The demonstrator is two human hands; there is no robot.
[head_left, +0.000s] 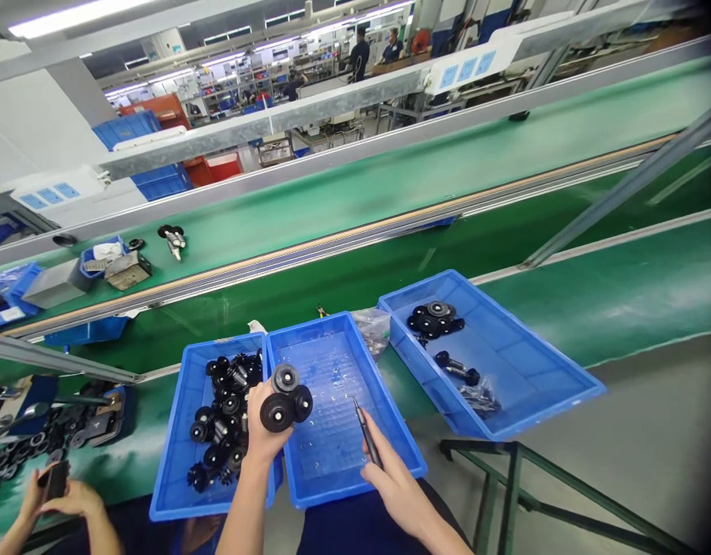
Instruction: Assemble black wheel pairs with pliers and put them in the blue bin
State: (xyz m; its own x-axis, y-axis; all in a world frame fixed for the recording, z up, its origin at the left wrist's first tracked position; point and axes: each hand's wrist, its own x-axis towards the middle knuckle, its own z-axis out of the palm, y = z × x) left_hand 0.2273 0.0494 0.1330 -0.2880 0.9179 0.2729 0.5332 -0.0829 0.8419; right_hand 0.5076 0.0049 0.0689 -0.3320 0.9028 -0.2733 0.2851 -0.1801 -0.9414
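My left hand (pixel 263 422) is closed around several parts with round black discs (pixel 279 413), held above the seam between two blue bins. In my right hand (pixel 390 478) is a thin dark pointed tool (pixel 367 436), its tip directed up and left over the middle blue bin (pixel 320 493). Small clear bits lie on that bin's floor. The left blue bin (pixel 169 462) holds several black-disc parts with metal shafts (pixel 219 428). My left palm and part of the grip are hidden behind the discs.
The right blue bin (pixel 528 339) holds black parts (pixel 436 317) and a clear bag (pixel 479 395). Another person's hands (pixel 66 497) hold a dark piece at lower left. Behind the bins runs a green conveyor (pixel 355 193). A slanted metal post (pixel 609 193) rises at right.
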